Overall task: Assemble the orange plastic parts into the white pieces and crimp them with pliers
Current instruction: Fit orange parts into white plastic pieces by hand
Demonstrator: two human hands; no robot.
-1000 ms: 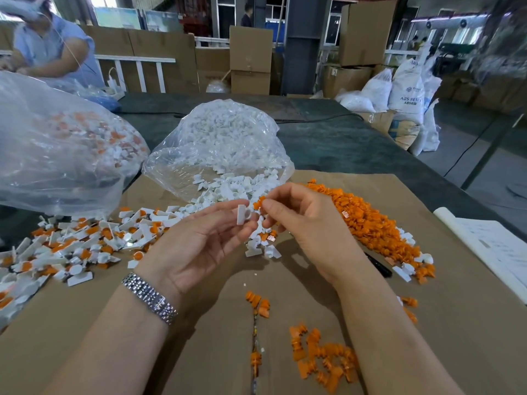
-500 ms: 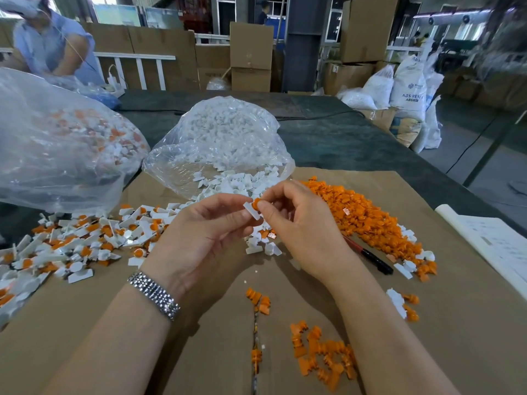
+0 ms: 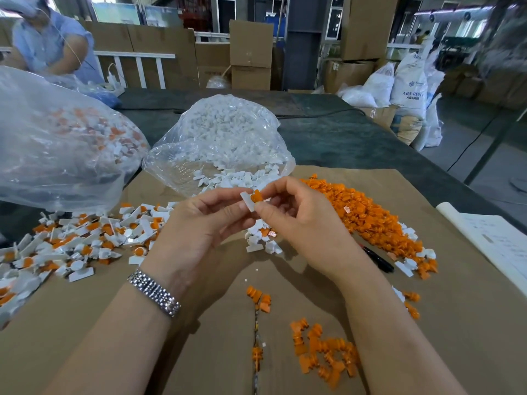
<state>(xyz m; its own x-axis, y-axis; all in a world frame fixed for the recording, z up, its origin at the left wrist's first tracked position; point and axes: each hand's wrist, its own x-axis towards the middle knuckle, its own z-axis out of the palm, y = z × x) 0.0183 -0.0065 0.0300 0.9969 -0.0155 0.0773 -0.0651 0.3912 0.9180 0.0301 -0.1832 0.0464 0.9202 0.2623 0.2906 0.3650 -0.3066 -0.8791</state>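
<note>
Above the brown cardboard sheet (image 3: 427, 323) that covers the table, both hands meet at the middle of the view. The left hand (image 3: 196, 232) holds a small white piece (image 3: 247, 201), flat and smooth, pinched between thumb and curled fingers. The right hand (image 3: 296, 220) pinches an orange plastic part (image 3: 256, 196) with the fingertips and holds it against the upper end of the white piece, so the two touch. How deep the orange part sits in the white one, I cannot tell.

A metal link watch band (image 3: 155, 292), shiny and ribbed, goes around the left wrist.

On the right lies a long heap of loose orange parts (image 3: 368, 220), small and blocky. A black pen-like tool (image 3: 379, 259) lies just beside this heap, partly hidden by the right forearm. Near the bottom, a smaller group of orange parts (image 3: 325, 354) is scattered on the cardboard. On the left is a pile of white pieces with orange inserts (image 3: 74, 240), many with a round orange face.

Behind the hands, a clear crinkled plastic bag (image 3: 225, 141) stands open, with white pieces spilling from it. A second clear bag (image 3: 57, 143), further left, holds mixed white and orange pieces.
</note>
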